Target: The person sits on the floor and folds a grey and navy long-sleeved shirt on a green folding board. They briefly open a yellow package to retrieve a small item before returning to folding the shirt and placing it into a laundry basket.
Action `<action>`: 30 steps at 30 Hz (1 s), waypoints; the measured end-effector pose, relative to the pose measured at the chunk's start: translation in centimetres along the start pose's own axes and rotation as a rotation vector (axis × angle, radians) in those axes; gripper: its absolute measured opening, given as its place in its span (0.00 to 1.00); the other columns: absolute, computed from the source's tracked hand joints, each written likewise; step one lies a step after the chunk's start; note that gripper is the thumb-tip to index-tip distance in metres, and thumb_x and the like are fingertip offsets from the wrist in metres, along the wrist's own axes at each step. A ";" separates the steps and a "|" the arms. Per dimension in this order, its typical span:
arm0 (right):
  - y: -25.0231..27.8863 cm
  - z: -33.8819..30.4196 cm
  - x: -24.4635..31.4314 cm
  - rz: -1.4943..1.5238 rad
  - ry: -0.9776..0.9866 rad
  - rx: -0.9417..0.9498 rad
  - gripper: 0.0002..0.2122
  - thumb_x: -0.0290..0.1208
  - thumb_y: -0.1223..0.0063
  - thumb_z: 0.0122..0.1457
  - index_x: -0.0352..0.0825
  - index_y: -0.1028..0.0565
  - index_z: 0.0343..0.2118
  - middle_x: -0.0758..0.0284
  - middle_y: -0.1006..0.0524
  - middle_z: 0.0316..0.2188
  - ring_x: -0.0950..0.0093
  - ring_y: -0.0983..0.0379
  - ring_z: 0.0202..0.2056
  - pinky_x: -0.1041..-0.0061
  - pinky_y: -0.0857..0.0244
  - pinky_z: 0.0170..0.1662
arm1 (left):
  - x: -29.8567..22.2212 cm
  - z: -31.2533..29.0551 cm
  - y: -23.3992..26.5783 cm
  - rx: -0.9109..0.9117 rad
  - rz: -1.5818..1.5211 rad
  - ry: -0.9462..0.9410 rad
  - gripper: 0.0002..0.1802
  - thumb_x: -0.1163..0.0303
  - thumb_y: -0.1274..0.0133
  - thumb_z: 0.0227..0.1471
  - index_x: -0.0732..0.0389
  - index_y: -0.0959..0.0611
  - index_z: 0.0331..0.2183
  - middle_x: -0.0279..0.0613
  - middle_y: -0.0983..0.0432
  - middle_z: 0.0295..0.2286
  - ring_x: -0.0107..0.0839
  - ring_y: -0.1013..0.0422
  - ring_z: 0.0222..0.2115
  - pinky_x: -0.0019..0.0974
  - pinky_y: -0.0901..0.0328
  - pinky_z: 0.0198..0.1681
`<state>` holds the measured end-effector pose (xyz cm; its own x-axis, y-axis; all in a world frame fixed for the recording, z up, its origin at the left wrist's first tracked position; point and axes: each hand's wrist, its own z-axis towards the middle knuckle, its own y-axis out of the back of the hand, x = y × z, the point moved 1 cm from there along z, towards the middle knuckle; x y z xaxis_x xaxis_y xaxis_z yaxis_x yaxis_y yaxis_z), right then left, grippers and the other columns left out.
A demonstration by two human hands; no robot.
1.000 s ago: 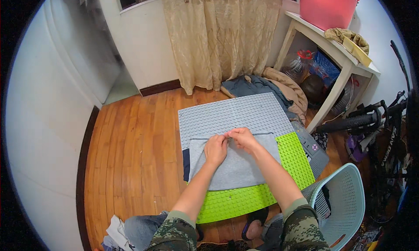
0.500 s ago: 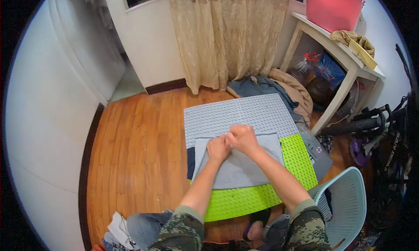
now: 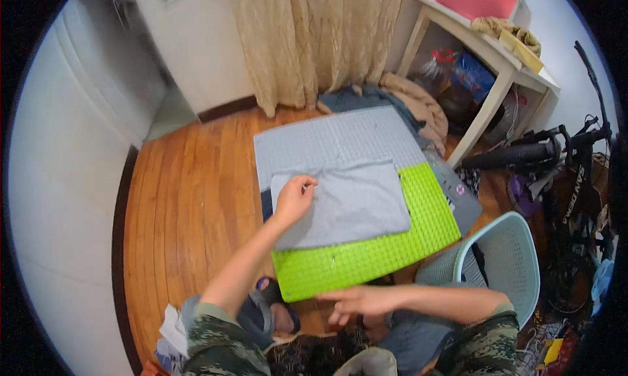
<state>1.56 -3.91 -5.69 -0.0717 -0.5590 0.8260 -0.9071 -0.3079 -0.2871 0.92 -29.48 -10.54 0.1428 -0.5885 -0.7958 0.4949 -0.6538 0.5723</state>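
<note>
A light grey folded cloth (image 3: 356, 206), creased near its far edge, lies flat on a studded board of grey (image 3: 347, 134) and lime green (image 3: 428, 199). My left hand (image 3: 294, 198) is over the cloth's left part, its fingers curled toward the thumb in a pinch. Whatever is between those fingertips is too small to make out. By the board's near edge is my right hand (image 3: 366, 302), pointing left with its index finger stretched out and nothing visible in it. A dark navy cloth edge (image 3: 266, 204) shows beside the grey cloth's left side.
A pale blue laundry basket (image 3: 504, 255) with cloth inside stands at the right, near a bicycle (image 3: 562, 160). Behind are a white table (image 3: 487, 45) with a pink tub (image 3: 477, 0) and clothes heaped on the wooden floor (image 3: 196, 206). White cloth (image 3: 173, 330) lies lower left.
My hands, together over the cloth before, are apart now. The right has come back toward me to the board's near edge; the left stays over the cloth. The whole view has shifted.
</note>
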 end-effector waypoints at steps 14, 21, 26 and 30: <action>-1.5 -1.0 1.0 0.377 0.047 -0.006 0.27 0.25 0.70 0.54 0.39 0.51 0.60 0.54 0.29 0.44 0.65 0.30 0.45 0.69 0.42 0.53 | -6.9 -16.2 4.4 0.937 -0.572 0.393 0.20 0.74 0.47 0.47 0.67 0.27 0.44 0.37 0.28 0.38 0.24 0.31 0.34 0.28 0.36 0.41; -1.4 -1.0 1.8 0.363 0.042 0.022 0.23 0.24 0.68 0.53 0.34 0.41 0.55 0.55 0.26 0.40 0.67 0.28 0.41 0.70 0.38 0.49 | -7.7 -16.9 3.1 0.891 -0.473 0.364 0.10 0.67 0.44 0.47 0.62 0.20 0.32 0.28 0.26 0.24 0.17 0.32 0.25 0.26 0.37 0.29; 2.0 -3.0 1.5 -0.487 -0.103 -0.491 0.13 0.28 0.59 0.50 0.30 0.25 0.35 0.54 0.24 0.31 0.62 0.26 0.31 0.62 0.33 0.37 | -8.5 -19.0 1.3 1.259 0.196 -0.044 0.06 0.71 0.49 0.45 0.62 0.20 0.26 0.38 0.26 0.20 0.31 0.30 0.23 0.34 0.36 0.28; 7.2 -3.9 -0.7 -1.242 -0.369 -1.193 0.10 0.33 0.53 0.46 0.32 0.27 0.27 0.55 0.25 0.27 0.55 0.28 0.30 0.58 0.35 0.35 | -7.5 -21.8 0.7 1.154 0.527 -0.138 0.10 0.71 0.53 0.42 0.61 0.22 0.31 0.50 0.26 0.29 0.46 0.29 0.31 0.45 0.34 0.34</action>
<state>-6.48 -2.75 -6.46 0.7707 -0.6334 0.0696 -0.1405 -0.0624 0.9881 18.85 -15.17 -8.47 -0.0299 -0.9006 -0.4336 -0.6332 -0.3186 0.7054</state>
